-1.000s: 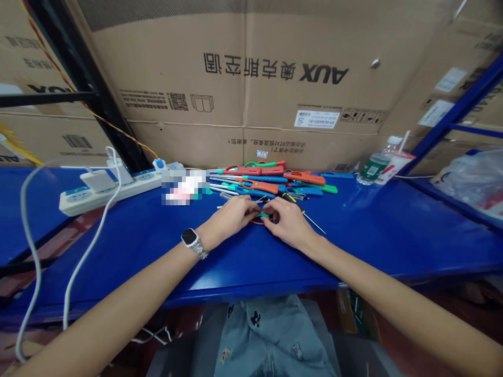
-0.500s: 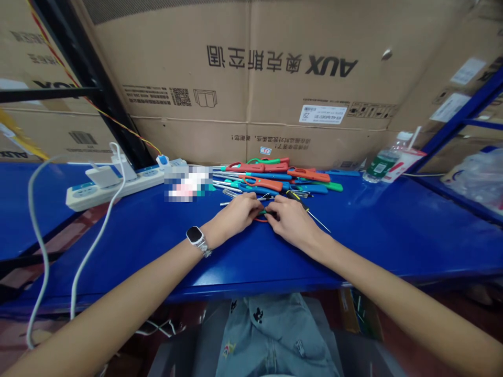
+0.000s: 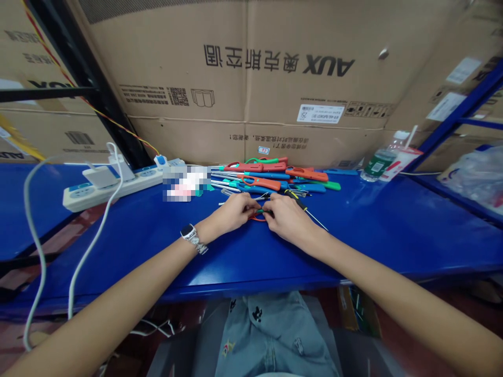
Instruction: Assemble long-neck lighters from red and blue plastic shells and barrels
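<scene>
My left hand [image 3: 237, 210], with a watch on the wrist, and my right hand [image 3: 284, 213] meet over the blue tabletop [image 3: 243, 262]. The fingers of both are pinched around a small red-orange piece [image 3: 258, 218] with a bit of green on it, mostly hidden by the fingertips. Just behind the hands lies a pile of long lighters with red, orange [image 3: 261, 183], blue and green handles. A black and yellow screwdriver [image 3: 294, 199] rests beside my right hand, its shaft slanting toward the front right.
On the left, a white power strip [image 3: 113, 187] carries plugs and looping cables. At the back right stand a plastic bottle [image 3: 377, 165] and a cup with a straw. A large cardboard box [image 3: 243, 112] forms the back wall. A plastic bag [image 3: 477, 175] sits at the far right.
Both hands still pinch the red-orange piece. My left wrist has turned a little and shifted left. The whole view has moved slightly.
</scene>
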Demonstrator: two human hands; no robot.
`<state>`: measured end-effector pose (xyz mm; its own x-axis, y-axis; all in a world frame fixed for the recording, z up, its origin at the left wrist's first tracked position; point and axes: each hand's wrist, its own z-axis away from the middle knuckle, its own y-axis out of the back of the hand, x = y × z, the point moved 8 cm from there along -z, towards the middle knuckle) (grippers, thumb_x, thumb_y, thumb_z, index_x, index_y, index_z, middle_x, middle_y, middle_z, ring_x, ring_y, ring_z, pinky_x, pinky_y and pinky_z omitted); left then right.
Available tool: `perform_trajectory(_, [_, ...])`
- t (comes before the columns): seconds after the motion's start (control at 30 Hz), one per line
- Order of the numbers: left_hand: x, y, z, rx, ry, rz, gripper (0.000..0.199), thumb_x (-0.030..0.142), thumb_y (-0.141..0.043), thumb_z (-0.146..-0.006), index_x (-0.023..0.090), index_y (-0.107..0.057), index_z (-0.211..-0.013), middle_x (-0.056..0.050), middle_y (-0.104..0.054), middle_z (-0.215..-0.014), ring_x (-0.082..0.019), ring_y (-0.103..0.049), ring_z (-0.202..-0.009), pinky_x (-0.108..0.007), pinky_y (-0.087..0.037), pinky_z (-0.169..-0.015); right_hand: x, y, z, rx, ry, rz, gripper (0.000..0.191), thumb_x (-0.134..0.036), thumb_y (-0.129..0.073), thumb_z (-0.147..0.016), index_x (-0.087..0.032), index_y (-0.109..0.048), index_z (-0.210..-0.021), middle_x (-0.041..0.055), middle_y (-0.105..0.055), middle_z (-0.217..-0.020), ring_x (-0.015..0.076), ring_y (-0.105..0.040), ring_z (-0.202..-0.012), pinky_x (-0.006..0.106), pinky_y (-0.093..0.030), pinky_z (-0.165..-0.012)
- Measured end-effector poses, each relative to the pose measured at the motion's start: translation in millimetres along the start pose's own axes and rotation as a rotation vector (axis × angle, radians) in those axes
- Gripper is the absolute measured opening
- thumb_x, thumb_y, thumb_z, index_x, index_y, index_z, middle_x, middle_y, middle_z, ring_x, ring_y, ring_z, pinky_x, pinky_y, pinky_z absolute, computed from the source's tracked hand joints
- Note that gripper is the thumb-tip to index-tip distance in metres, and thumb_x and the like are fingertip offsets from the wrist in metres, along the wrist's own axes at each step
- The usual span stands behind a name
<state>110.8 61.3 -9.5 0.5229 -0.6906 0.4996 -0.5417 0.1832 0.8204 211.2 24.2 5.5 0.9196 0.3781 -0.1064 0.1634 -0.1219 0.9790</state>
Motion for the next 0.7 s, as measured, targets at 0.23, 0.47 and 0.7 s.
perform_trajectory(0.23, [1.8,0.6,2.3,0.008,-0.033,-0.022,0.023,0.005,-0.059,-0.091,0.015,-0.079,-0.094,-0.006,-0.07,-0.083,-0.017,-0.062,-0.072,-0.028,-0.048,-0.069,-7.0,1.2,-1.1,-0.046,-0.011,0.075,0.023,-0.012,-0.054,-0.097,-0.013,-0.077,-0.099,0.0151,-0.071,-0.104,0.0246,-0.068,-0.085,0.035,-0.045,-0.074])
perform_trajectory(0.47, [4.0,-1.7,2.7,0.0,-0.038,-0.078,0.022,0.006,-0.057,-0.091,0.014,-0.077,-0.088,-0.007,-0.066,-0.084,-0.018,-0.06,-0.073,-0.03,-0.048,-0.071,-10.0,3.0,-5.5,-0.085,0.004,0.086,0.023,-0.007,-0.055,-0.093,-0.012,-0.075,-0.105,0.0168,-0.072,-0.108,0.0261,-0.069,-0.089,0.035,-0.044,-0.074])
perform_trajectory(0.7, [4.1,-3.0,2.6,0.01,-0.048,-0.181,0.025,0.004,-0.054,-0.089,0.015,-0.076,-0.085,-0.006,-0.061,-0.084,-0.018,-0.057,-0.072,-0.03,-0.046,-0.067,-11.0,4.3,-4.5,-0.08,0.017,0.104,0.025,-0.005,-0.055,-0.091,-0.012,-0.075,-0.106,0.0162,-0.071,-0.111,0.025,-0.069,-0.088,0.034,-0.045,-0.074])
